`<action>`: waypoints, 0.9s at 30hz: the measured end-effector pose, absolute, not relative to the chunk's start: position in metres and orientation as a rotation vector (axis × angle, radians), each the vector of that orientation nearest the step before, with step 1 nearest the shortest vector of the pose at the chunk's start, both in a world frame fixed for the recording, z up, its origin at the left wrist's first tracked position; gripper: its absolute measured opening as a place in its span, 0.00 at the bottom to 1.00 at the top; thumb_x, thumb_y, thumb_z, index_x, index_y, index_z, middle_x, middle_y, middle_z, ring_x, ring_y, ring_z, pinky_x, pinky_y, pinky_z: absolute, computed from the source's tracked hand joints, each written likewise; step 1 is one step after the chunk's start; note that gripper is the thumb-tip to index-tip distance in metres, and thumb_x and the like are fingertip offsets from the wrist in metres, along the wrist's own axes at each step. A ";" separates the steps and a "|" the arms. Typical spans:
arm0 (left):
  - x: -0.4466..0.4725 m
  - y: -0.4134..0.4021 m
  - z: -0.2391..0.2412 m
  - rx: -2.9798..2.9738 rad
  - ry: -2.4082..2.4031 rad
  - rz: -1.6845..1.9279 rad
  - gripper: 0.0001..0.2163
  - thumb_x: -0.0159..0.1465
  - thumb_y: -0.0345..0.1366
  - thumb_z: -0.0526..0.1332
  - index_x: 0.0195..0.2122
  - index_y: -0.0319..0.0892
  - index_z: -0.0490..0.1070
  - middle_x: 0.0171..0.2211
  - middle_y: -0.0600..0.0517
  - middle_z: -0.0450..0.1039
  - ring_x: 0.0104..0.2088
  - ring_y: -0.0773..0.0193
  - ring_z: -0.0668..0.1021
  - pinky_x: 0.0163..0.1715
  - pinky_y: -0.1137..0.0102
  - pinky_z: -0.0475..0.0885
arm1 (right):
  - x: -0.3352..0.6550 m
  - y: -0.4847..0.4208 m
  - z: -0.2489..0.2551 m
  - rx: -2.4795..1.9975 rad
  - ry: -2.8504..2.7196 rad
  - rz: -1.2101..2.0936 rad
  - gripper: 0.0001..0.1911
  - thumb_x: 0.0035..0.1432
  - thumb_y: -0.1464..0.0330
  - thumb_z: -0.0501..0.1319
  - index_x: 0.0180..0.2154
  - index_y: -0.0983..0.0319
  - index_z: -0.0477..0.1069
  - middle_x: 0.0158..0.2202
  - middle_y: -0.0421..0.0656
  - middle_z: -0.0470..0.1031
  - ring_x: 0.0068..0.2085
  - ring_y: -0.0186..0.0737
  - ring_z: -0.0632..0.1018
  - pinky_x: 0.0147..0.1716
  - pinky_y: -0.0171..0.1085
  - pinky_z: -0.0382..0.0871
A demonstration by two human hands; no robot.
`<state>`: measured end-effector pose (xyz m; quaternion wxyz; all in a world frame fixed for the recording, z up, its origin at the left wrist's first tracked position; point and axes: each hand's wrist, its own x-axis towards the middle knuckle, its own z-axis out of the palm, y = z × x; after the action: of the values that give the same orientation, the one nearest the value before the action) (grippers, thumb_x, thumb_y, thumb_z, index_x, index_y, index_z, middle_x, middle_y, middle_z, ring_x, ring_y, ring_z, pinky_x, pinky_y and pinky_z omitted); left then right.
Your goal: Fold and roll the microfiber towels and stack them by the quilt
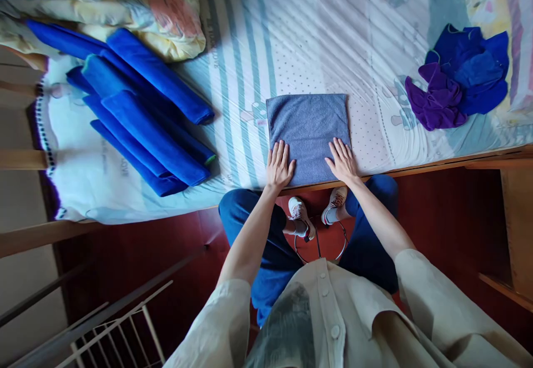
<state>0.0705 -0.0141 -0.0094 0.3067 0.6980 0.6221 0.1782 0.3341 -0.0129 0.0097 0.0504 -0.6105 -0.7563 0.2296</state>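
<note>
A grey-blue towel [308, 126] lies spread flat, roughly square, at the front edge of the bed. On its near left corner rests my left hand [280, 166], palm down with the fingers stretched out. My right hand [342, 161] lies flat on the near right part, its fingers slightly spread. Neither hand grips the cloth. To the left are several rolled blue towels [154, 135] in a loose pile. Over on the right sit a crumpled purple cloth [437, 99] and crumpled blue cloths [478, 71], partly overlapping.
A patterned sheet [320, 40] covers the bed, whose wooden edge [441, 167] runs just in front of my knees. A yellow floral quilt [137, 13] is bunched at the back left. A white metal rack [120, 329] stands on the floor at lower left.
</note>
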 end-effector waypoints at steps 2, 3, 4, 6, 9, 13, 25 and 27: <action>0.063 -0.013 -0.017 1.847 1.661 0.468 0.35 0.75 0.52 0.52 0.78 0.36 0.60 0.80 0.37 0.53 0.82 0.47 0.50 0.81 0.49 0.41 | 0.346 -0.014 0.006 -1.896 -2.269 0.740 0.39 0.75 0.60 0.54 0.81 0.61 0.51 0.82 0.49 0.50 0.82 0.55 0.53 0.81 0.61 0.42; 0.061 -0.012 -0.020 1.860 1.661 0.471 0.36 0.75 0.52 0.52 0.78 0.36 0.59 0.80 0.37 0.53 0.82 0.47 0.49 0.81 0.49 0.41 | 0.351 -0.013 0.004 -1.900 -2.260 0.753 0.39 0.75 0.60 0.54 0.81 0.61 0.51 0.82 0.50 0.49 0.82 0.56 0.52 0.81 0.61 0.41; 0.059 -0.008 -0.022 1.878 1.659 0.478 0.36 0.75 0.53 0.52 0.78 0.35 0.59 0.80 0.37 0.52 0.82 0.48 0.49 0.82 0.50 0.40 | 0.356 -0.011 0.002 -1.896 -2.256 0.758 0.39 0.75 0.61 0.54 0.81 0.62 0.51 0.82 0.50 0.49 0.82 0.56 0.51 0.81 0.62 0.39; 0.058 0.007 -0.026 1.919 1.650 0.499 0.37 0.76 0.54 0.51 0.78 0.34 0.58 0.81 0.37 0.49 0.82 0.47 0.47 0.82 0.50 0.39 | 0.359 0.001 -0.002 -1.880 -2.255 0.743 0.39 0.75 0.61 0.54 0.81 0.63 0.50 0.82 0.50 0.48 0.83 0.56 0.49 0.81 0.64 0.37; 0.057 0.045 -0.031 1.958 1.651 0.536 0.38 0.76 0.56 0.51 0.79 0.34 0.56 0.81 0.36 0.47 0.82 0.47 0.44 0.81 0.48 0.38 | 0.354 0.036 -0.014 -1.861 -2.256 0.670 0.39 0.77 0.58 0.50 0.81 0.66 0.47 0.83 0.52 0.45 0.83 0.55 0.45 0.81 0.65 0.34; 0.051 0.101 -0.036 1.954 1.665 0.544 0.41 0.75 0.59 0.51 0.79 0.33 0.55 0.81 0.36 0.46 0.82 0.46 0.43 0.81 0.47 0.39 | 0.350 0.099 -0.034 -1.812 -2.258 0.593 0.39 0.79 0.54 0.44 0.81 0.68 0.45 0.83 0.52 0.42 0.84 0.53 0.42 0.81 0.64 0.31; 0.044 0.165 -0.054 1.907 1.666 0.579 0.44 0.73 0.64 0.55 0.77 0.33 0.58 0.82 0.38 0.47 0.83 0.47 0.38 0.81 0.44 0.34 | 0.375 0.169 -0.067 -1.732 -2.216 0.604 0.40 0.80 0.50 0.41 0.81 0.66 0.46 0.83 0.50 0.44 0.83 0.51 0.44 0.81 0.63 0.31; 0.044 0.173 -0.057 1.884 1.651 0.614 0.40 0.73 0.63 0.55 0.76 0.37 0.61 0.81 0.41 0.49 0.83 0.50 0.37 0.82 0.46 0.34 | 0.378 0.176 -0.069 -1.724 -2.214 0.612 0.41 0.79 0.48 0.41 0.81 0.65 0.46 0.83 0.50 0.45 0.83 0.51 0.44 0.81 0.63 0.32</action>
<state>0.0439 0.1726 -0.0568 0.2775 0.7018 0.6149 0.2288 0.3778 0.1757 -0.0690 0.1343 -0.5948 -0.7640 0.2112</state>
